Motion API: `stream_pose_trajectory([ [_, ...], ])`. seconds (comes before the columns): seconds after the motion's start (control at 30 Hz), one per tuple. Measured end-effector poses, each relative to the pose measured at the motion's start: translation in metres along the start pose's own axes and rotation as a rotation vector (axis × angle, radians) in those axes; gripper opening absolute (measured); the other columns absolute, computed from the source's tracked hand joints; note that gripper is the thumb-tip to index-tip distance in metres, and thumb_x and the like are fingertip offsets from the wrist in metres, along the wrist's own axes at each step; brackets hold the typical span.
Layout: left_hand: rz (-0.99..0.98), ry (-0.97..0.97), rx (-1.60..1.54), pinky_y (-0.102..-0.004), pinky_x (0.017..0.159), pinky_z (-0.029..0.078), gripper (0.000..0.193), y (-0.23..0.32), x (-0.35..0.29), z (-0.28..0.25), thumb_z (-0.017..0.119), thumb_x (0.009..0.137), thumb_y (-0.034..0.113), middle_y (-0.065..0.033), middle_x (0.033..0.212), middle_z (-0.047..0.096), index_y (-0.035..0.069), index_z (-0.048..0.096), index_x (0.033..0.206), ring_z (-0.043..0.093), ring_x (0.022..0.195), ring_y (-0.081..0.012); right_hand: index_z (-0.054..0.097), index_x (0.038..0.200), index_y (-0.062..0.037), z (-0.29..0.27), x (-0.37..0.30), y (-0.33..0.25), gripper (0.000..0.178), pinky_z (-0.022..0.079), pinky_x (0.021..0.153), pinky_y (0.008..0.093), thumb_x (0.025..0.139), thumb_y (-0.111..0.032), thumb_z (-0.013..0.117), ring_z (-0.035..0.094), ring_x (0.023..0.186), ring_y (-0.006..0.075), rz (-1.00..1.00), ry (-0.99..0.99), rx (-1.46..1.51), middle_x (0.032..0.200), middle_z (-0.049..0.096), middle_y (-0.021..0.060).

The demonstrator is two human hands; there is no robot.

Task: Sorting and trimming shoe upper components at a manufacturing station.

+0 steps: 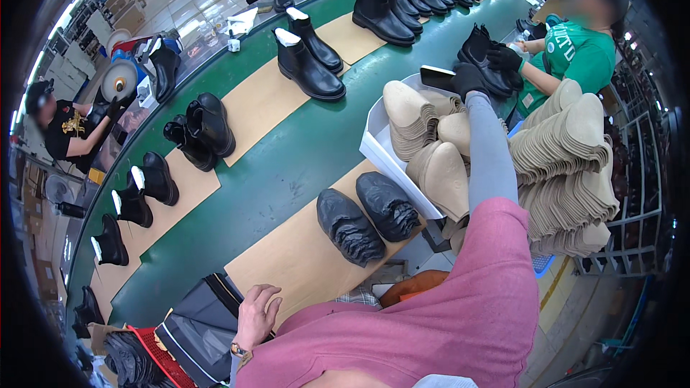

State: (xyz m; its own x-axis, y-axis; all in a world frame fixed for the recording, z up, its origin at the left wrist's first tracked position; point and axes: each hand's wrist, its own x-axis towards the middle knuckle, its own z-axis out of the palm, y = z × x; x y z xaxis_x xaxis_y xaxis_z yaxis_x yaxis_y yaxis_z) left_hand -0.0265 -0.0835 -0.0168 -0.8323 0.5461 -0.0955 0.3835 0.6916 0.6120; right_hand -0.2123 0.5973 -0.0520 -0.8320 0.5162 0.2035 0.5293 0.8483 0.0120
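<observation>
My left hand (259, 314) is bare, its fingers loosely bent and apart with nothing in them, beside a dark folded bag-like item (203, 334). My right arm, in a grey sleeve, reaches over a white box (392, 154) of stacked beige insole-shaped pieces (408, 111). At its end my black-gloved right hand (468, 80) is beside a flat dark piece with a pale edge (437, 77) and a pair of black boots (483, 61); its fingers are hidden. Before me, two wrinkled black shoe-shaped pieces (350, 226) lie on brown paper (277, 262).
A co-worker in green (575, 54) has gloved hands at those boots. Another person (65, 126) is across the green belt (287, 187). Black boots (305, 65) stand along it on paper. Tall beige stacks (564, 165) rise at right, a red basket (154, 352) at lower left.
</observation>
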Motion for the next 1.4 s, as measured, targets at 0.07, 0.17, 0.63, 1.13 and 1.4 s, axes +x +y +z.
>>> stream_pose_trajectory([
  [0.07,-0.009,-0.019,-0.008,-0.0405,0.077,0.054,0.019,0.000,0.006,0.001,0.068,0.083,0.010,-0.0119,0.101,0.064,0.006,0.066,0.102,0.063,0.093,-0.0320,0.074,0.095,-0.0076,0.011,-0.002,0.005,0.024,0.052,0.086,0.0429,0.078,-0.014,0.059,0.066,0.097,0.0341,0.004,-0.019,-0.044,0.101,0.069,0.0176],
  [0.17,0.006,-0.036,-0.002,-0.0403,0.077,0.054,0.020,0.001,0.013,0.003,0.069,0.084,0.011,-0.0116,0.102,0.064,0.006,0.066,0.103,0.063,0.094,-0.0319,0.074,0.098,-0.0079,0.022,-0.003,0.010,0.025,0.052,0.089,0.0428,0.081,-0.015,0.057,0.066,0.101,0.0329,0.080,-0.119,-0.103,0.106,0.069,0.0172],
  [0.63,-0.021,-0.049,0.005,-0.0407,0.076,0.054,0.022,-0.007,0.012,0.004,0.069,0.083,0.011,-0.0123,0.103,0.063,0.006,0.065,0.104,0.063,0.093,-0.0329,0.070,0.114,-0.0133,0.020,-0.004,-0.005,0.033,0.053,0.090,0.0426,0.085,-0.022,0.056,0.065,0.109,0.0292,0.349,-0.389,-0.132,0.117,0.067,0.0117],
  [1.13,-0.054,0.003,0.014,-0.0407,0.078,0.054,0.023,-0.017,-0.004,0.002,0.069,0.083,0.011,-0.0132,0.103,0.063,0.006,0.064,0.105,0.063,0.094,-0.0333,0.072,0.107,-0.0108,0.004,-0.014,-0.002,0.032,0.053,0.089,0.0424,0.079,-0.022,0.062,0.066,0.103,0.0325,0.248,-0.348,-0.147,0.112,0.067,0.0169],
  [1.4,0.002,0.100,0.024,-0.0414,0.079,0.051,0.023,-0.024,-0.024,-0.001,0.065,0.086,0.014,-0.0130,0.102,0.061,0.007,0.063,0.108,0.060,0.094,-0.0338,0.067,0.111,-0.0115,0.030,0.039,0.043,0.036,0.046,0.097,0.0460,0.083,-0.031,0.059,0.060,0.110,0.0365,-0.168,0.085,-0.191,0.122,0.062,0.0169],
])
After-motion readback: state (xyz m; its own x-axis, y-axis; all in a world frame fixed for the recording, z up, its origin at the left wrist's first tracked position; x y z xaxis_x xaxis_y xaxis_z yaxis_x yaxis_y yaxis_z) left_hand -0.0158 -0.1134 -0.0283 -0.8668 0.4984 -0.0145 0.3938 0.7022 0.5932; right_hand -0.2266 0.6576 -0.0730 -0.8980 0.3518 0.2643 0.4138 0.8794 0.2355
